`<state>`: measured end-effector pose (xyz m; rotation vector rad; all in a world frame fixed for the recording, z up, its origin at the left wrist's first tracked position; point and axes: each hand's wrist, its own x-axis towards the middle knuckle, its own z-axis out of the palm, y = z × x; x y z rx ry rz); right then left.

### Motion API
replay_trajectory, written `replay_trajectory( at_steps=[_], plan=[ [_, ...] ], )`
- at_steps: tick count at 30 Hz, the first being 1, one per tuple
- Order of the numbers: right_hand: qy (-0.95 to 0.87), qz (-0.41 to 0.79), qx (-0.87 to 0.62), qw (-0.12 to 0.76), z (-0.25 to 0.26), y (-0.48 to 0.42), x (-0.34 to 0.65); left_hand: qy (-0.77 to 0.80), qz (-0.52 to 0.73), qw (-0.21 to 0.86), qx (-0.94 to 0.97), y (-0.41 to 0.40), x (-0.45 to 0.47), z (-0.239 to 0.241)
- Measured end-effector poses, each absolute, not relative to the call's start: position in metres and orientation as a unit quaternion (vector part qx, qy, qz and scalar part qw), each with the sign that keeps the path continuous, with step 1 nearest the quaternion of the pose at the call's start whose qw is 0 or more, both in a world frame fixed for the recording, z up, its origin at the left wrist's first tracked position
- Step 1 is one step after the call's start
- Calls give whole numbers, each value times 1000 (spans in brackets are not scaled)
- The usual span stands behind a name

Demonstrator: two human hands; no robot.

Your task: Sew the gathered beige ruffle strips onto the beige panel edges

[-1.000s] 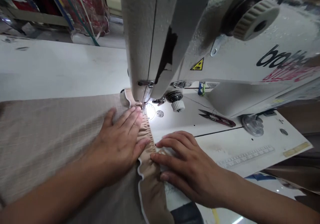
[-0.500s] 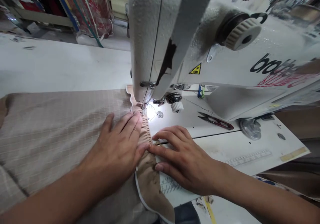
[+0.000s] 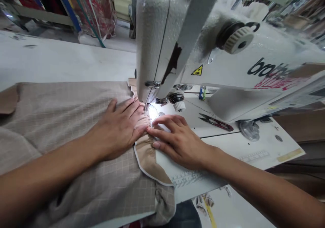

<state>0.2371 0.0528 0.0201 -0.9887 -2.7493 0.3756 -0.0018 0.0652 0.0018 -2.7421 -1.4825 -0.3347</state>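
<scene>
The beige checked cloth (image 3: pixel 76 119) spreads over the white table (image 3: pixel 63 62), its tan gathered band (image 3: pixel 144 150) running in under the presser foot (image 3: pixel 146 106) beside the lit needle plate (image 3: pixel 153 112); compared with half a second earlier, the cloth sits further toward the machine, and the band's white-edged curve now shows just below the hands instead of running toward the bottom of the view. The left hand (image 3: pixel 115 129) lies flat on the cloth, fingers spread, its tips just short of the foot; the right hand (image 3: pixel 175 136) rests flat on the gathers, fingers slightly curved; neither pinches; both have moved up toward the needle, left thumb and right forefinger almost meeting. Behind them stands the Brother sewing machine (image 3: pixel 152 41); thread snips (image 3: pixel 215 122) lie on the table to the right, well apart from the right hand; a printed ruler (image 3: pixel 188 179) lies below it.
</scene>
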Motion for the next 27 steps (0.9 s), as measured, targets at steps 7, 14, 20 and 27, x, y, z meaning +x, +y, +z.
replay_trajectory(
  at_steps=[7,14,20,27],
  plan=[
    [-925,227,-270,145,28,-21,227,-565,-153,60,-809,-3,-49,23],
    [-934,196,-244,172,15,-55,219,-622,-76,50,-778,-50,-95,0],
    [-936,249,-197,153,29,-64,239,-604,-129,121,-777,-65,-87,30],
    [-860,297,-304,283,42,-36,261,-418,-294,44,-859,-63,24,63]
  ],
)
